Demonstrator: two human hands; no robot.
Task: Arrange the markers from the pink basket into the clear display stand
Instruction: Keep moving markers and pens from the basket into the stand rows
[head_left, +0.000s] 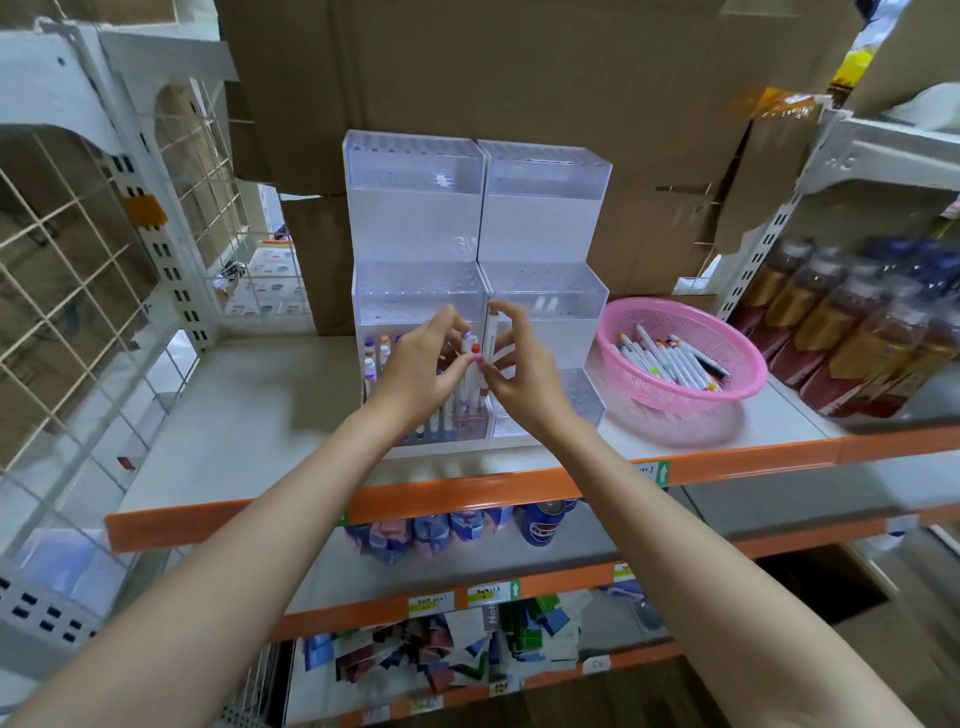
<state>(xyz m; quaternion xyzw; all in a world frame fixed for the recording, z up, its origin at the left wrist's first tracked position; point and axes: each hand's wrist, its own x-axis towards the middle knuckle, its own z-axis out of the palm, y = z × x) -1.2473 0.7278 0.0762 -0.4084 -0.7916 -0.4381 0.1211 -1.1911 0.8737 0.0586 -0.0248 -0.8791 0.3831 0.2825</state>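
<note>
While both hands meet before the clear display stand (545, 296), the right hand (519, 369) pinches a slim white marker (491, 332) standing nearly upright, and the left hand (415, 371) pinches upright purple- and red-capped markers (470, 345); loose markers (670, 358) lie in the pink basket (748, 387).

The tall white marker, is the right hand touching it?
Touching. The head view shows the right hand gripping the tall white marker between fingers and thumb, in front of the clear display stand.
</note>
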